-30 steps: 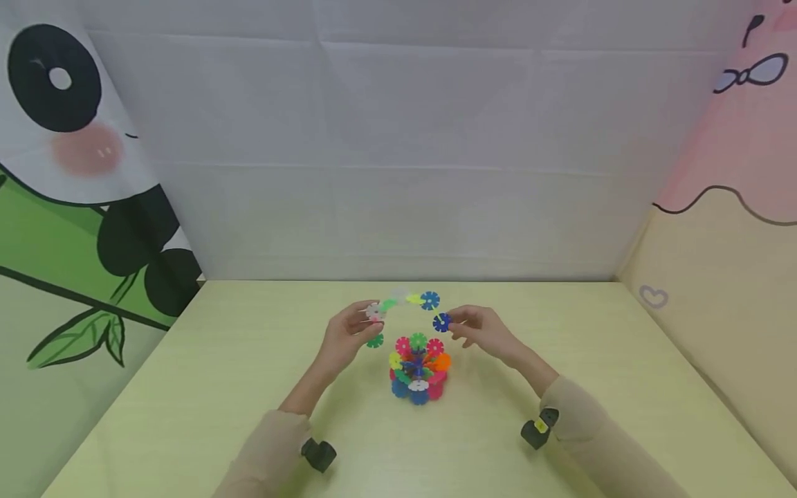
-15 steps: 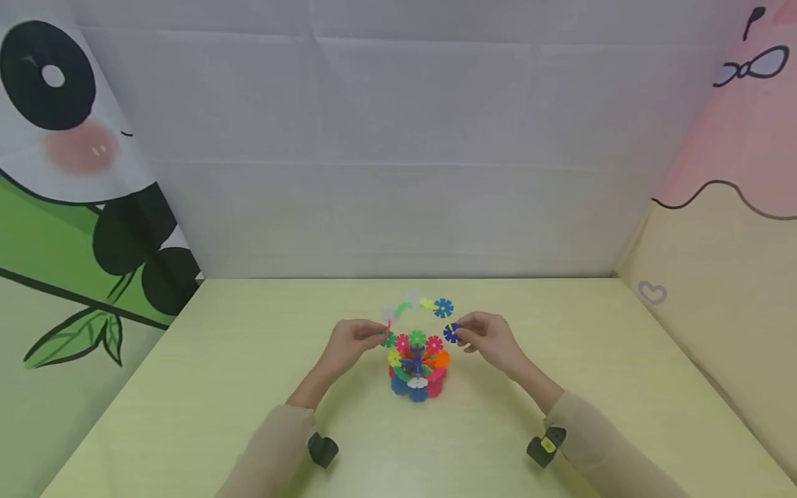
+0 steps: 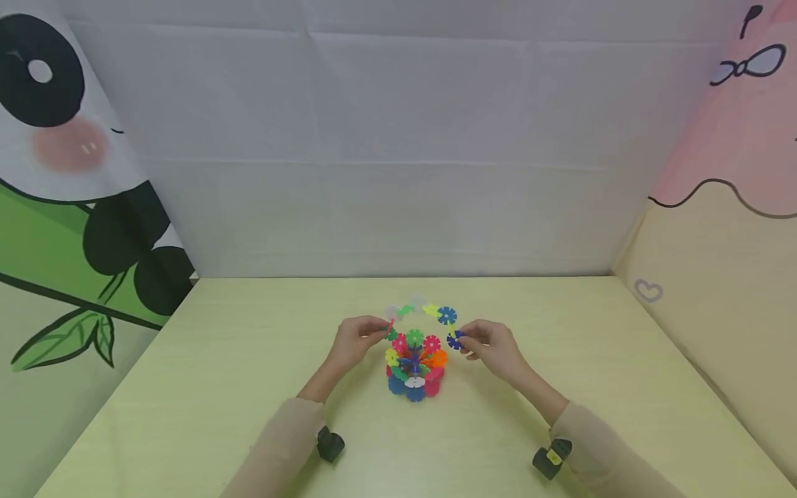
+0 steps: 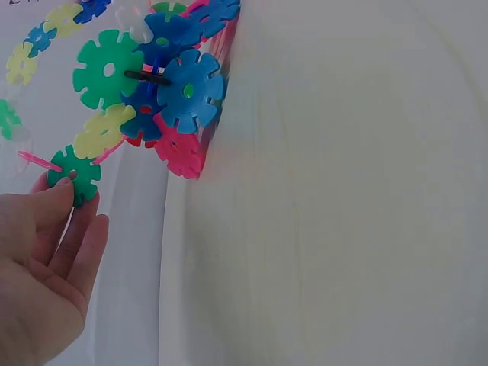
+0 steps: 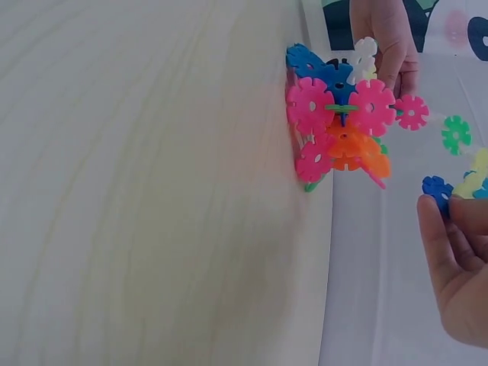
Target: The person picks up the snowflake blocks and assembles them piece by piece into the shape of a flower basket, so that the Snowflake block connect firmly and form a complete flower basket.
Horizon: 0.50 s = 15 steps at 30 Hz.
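Observation:
A curved chain of interlocking snowflake discs (image 3: 447, 315) in green, clear, yellow and blue arches above the table. My left hand (image 3: 355, 342) pinches a green snowflake disc (image 4: 74, 174) at the chain's left end, beside a pink one seen edge-on. At the other end, my right hand (image 3: 496, 348) pinches a dark blue snowflake disc (image 5: 437, 191) between thumb and fingers. Between the hands and slightly nearer stands a round, multicoloured snowflake-disc structure (image 3: 415, 393), with blue and pink discs low on its side. In the left wrist view, its green and blue discs overlap closely.
The pale wooden table (image 3: 218, 360) extends around the structure. A white sheet (image 3: 398, 152) hangs behind its far edge. Cartoon-printed panels (image 3: 56, 228) rise at both sides. Each sleeve carries a small black camera (image 3: 330, 445).
My left hand has shifted its hold from the pale discs to the green end disc. Both hands and the chain have moved slightly right; the right hand has also come lower, still pinching the blue disc.

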Each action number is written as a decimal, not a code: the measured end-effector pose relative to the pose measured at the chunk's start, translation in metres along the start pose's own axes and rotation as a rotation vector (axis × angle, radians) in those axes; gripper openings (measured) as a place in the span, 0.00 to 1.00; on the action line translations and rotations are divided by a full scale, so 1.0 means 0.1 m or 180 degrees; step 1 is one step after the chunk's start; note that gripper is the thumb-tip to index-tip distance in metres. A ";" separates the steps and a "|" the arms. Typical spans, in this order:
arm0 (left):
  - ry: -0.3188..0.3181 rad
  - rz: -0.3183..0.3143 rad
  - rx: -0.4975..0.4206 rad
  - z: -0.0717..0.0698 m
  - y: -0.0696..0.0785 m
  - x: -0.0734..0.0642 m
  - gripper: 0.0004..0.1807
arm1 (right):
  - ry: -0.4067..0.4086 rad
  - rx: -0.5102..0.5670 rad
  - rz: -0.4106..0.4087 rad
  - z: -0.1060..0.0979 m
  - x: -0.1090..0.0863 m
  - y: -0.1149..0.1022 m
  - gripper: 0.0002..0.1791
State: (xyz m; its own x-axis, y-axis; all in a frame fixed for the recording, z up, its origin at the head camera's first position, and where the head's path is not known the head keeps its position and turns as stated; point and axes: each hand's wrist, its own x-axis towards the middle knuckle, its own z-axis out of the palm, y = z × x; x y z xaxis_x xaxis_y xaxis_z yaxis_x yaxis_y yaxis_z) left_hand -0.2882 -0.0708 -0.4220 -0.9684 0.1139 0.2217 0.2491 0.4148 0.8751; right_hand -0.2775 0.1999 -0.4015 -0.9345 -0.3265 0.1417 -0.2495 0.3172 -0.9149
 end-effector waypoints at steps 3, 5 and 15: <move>-0.0005 0.0066 -0.0012 0.01 0.01 0.00 0.07 | -0.0012 -0.0015 -0.0086 0.00 -0.03 0.01 0.08; -0.0012 0.0110 -0.0026 0.02 0.01 0.00 0.07 | -0.0020 -0.0059 -0.0129 0.00 -0.06 0.02 0.08; -0.0102 0.0269 -0.0048 0.05 0.00 0.03 0.06 | -0.0011 -0.0223 -0.0174 0.03 -0.14 0.04 0.07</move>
State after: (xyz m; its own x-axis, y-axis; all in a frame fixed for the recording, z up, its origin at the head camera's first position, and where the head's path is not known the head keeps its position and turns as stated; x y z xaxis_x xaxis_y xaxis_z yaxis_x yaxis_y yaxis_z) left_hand -0.2914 -0.0660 -0.4237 -0.9431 0.1768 0.2815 0.3297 0.3890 0.8602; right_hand -0.2646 0.2033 -0.4087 -0.9181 -0.3481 0.1893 -0.3175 0.3602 -0.8772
